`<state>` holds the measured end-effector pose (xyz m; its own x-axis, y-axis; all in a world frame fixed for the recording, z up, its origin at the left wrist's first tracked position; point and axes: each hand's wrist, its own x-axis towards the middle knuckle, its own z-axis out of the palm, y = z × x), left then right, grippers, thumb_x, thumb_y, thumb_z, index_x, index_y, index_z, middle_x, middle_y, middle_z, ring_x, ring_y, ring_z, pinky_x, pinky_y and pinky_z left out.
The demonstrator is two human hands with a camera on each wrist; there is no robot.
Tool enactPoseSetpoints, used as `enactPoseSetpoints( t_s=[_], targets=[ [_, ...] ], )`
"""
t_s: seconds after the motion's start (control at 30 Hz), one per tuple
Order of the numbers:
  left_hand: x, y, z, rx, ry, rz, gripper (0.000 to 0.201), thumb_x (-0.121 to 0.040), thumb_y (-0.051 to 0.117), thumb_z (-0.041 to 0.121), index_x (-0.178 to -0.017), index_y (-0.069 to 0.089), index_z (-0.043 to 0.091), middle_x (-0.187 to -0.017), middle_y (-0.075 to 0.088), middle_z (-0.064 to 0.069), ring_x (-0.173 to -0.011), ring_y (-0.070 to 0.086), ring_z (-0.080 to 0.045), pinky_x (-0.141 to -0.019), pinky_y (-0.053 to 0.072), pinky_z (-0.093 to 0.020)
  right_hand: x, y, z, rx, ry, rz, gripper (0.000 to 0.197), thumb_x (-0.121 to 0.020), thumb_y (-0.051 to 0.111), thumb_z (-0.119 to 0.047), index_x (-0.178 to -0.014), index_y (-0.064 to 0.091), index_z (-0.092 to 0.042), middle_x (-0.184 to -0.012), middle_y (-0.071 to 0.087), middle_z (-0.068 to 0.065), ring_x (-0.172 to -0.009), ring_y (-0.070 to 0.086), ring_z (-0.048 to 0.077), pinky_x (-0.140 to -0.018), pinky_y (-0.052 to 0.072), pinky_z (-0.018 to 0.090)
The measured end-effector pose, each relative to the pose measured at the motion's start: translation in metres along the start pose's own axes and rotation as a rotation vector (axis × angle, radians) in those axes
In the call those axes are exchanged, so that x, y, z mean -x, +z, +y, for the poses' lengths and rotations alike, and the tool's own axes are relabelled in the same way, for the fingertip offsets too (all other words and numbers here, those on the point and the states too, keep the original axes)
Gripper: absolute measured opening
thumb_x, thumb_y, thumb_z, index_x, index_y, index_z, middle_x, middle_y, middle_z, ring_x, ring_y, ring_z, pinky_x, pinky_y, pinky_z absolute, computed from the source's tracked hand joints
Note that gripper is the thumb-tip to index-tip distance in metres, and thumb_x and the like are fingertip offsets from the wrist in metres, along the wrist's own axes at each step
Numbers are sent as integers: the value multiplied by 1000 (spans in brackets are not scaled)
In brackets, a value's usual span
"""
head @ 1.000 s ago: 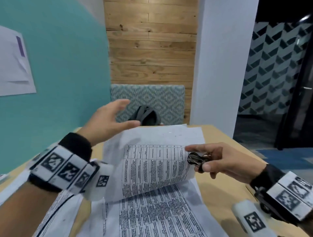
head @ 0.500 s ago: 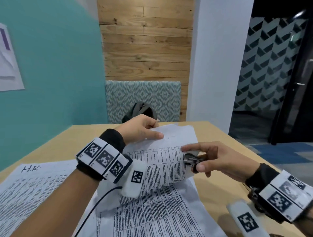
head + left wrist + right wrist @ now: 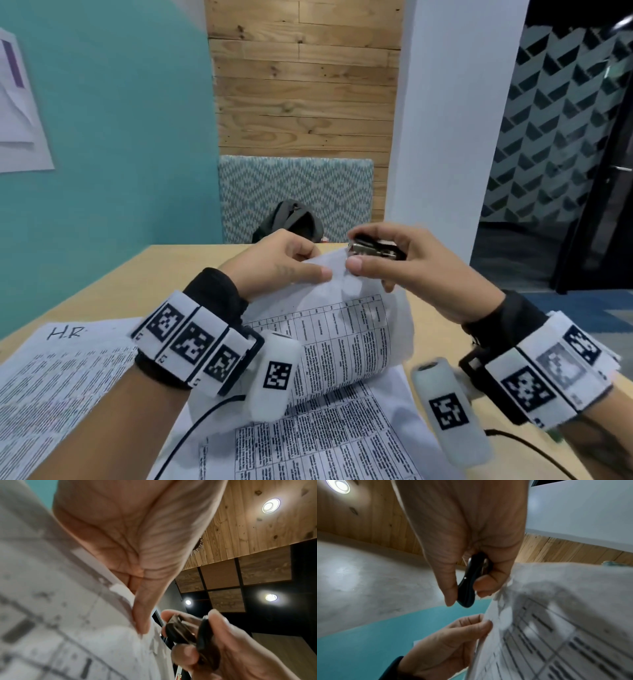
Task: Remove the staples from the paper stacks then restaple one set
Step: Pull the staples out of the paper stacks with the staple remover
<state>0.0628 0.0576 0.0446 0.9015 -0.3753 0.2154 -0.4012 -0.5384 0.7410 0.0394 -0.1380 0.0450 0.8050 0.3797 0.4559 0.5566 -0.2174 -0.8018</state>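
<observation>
The left hand (image 3: 274, 263) pinches the lifted corner of the curled paper stack (image 3: 342, 342) between thumb and curled fingers. Just right of that corner, the right hand (image 3: 407, 270) grips a black staple remover (image 3: 375, 249), its metal end at the paper's edge. Left of the stack lies a sheet (image 3: 65, 377) handwritten "H.R". Bare table (image 3: 144, 274) lies beyond the stack.

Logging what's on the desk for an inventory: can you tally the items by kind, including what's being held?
Paper stacks: 2, one lifted, one marked H.R
Staple removers: 1, in the right hand
Bags: 1, behind the desk
Total: 4
</observation>
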Motion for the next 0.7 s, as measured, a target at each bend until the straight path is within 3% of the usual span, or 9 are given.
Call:
enactPoseSetpoints(
  t_s=[0.1,0.2,0.3,0.37,0.43,0.53,0.7],
  targets=[
    [1,-3,-1,47,8,-26,22,-85,64,21,-88,67,-1,-75,61,-5,-66,53,-13,-65,41,-23,0,1,9,17,19,-2,53,-60,82,-28,-107,65,-14,-103,61,6,-81,63,5,-68,52,19],
    [3,-4,-1,107,22,-59,26,-88,61,22,-94,66,-4,-88,64,-16,-76,56,-22,-77,44,-35,2,-3,16,182,-64,93,49,-60,87,-16,-102,64,-16,-101,65,-1,-92,63,7,-85,51,24],
    [3,-2,0,158,21,-93,30,-88,62,23,-95,65,-5,-88,62,-15,-77,54,-21,-77,42,-32,6,-2,17,471,-300,147,43,-60,82,-27,-98,64,-18,-95,61,-4,-89,58,0,-80,45,12],
    [3,-1,1,175,27,-108,29,-88,61,21,-96,65,-7,-87,61,-13,-80,53,-20,-78,41,-28,9,1,18,717,-399,132,46,-62,74,-41,-100,65,-14,-95,61,-1,-83,61,12,-72,52,28],
    [3,0,2,177,20,-121,29,-88,59,20,-97,64,-7,-89,61,-13,-81,53,-18,-81,41,-27,10,4,18,887,-463,122,51,-64,65,-48,-101,65,-13,-95,62,4,-74,64,26,-57,53,40],
    [2,0,2,183,12,-151,28,-88,58,20,-98,66,-5,-91,62,-12,-83,54,-16,-84,42,-27,10,4,19,900,-512,97,47,-64,70,-40,-100,65,-9,-95,60,8,-67,62,32,-51,52,44],
    [2,3,6,221,1,-147,24,-88,57,15,-96,66,-6,-90,60,-13,-83,52,-15,-78,43,-19,11,3,15,790,-512,69,47,-62,75,-33,-101,67,-9,-97,57,9,-75,61,30,-61,54,46]
  ],
)
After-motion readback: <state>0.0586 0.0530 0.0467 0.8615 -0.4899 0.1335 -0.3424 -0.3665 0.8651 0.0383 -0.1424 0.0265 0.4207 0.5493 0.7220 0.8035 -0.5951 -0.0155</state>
